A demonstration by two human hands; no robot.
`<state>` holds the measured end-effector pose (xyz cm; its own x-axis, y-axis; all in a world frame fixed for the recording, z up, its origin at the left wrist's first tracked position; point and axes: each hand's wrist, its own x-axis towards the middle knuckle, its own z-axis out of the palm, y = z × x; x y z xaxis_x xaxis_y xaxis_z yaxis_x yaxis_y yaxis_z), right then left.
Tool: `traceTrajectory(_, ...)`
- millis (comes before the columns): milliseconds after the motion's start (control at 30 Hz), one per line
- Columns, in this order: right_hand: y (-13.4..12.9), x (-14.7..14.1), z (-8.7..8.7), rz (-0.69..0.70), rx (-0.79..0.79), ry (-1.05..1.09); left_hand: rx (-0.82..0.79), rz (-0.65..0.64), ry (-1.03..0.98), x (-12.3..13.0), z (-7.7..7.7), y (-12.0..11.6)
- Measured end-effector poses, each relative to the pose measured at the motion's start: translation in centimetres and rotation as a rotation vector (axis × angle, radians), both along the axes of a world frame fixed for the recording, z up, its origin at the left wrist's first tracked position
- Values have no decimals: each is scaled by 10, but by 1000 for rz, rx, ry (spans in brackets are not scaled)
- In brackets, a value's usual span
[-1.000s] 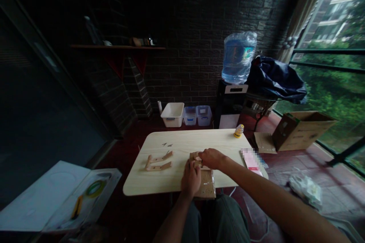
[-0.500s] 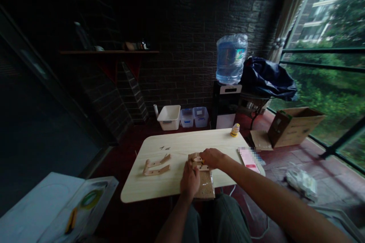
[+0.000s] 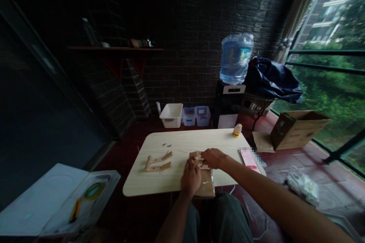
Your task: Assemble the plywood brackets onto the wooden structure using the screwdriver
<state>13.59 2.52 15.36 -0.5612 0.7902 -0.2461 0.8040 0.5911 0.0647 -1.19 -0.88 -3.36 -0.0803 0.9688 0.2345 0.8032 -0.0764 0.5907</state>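
A small wooden piece with dark holes (image 3: pixel 203 167) lies on a tape-wrapped cardboard piece (image 3: pixel 207 186) at the table's front edge. My left hand (image 3: pixel 191 177) grips the wooden piece from its left side, fingers reaching over it. From the right, my right hand (image 3: pixel 213 158) is closed at the far end of the same piece. Whatever is in its fingers is hidden. To the left, a second wooden assembly with two angled arms (image 3: pixel 157 168) rests on the table (image 3: pixel 137 186).
Small dark bits (image 3: pixel 167 145) lie behind the wooden assembly. A yellow-based bottle (image 3: pixel 237 130) and a pink sheet (image 3: pixel 250 159) are at the right. An open white case (image 3: pixel 107 193) with a yellow-handled tool (image 3: pixel 75 210) stands at lower left. Plastic bins (image 3: pixel 172 115) sit beyond the table.
The view has shifted slightly. Both hands stay at the wooden piece; a yellow bit seen earlier under my right hand's fingers no longer shows.
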Motion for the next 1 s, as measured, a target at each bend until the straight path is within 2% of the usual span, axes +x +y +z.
traceTrajectory(233, 1, -1, -7, -135, -54, 38, -57, 21, -9, 2, 9, -2)
traceTrajectory(467, -4, 0, 2, -7, -10, -4, -86, 20, 14, 2, 9, -2)
traceTrajectory(533, -5, 0, 3, -8, 8, -11, -75, 25, 16, 2, 8, -2)
traceTrajectory(800, -6, 2, -13, -211, -22, 68, -60, 21, 12, 2, 7, -2)
traceTrajectory(900, -6, 3, -11, -164, -41, 88, -38, 3, 5, 2, 7, -1)
traceTrajectory(1000, -7, 3, -4, -49, -22, 62, -54, 11, -5, 1, 8, 0)
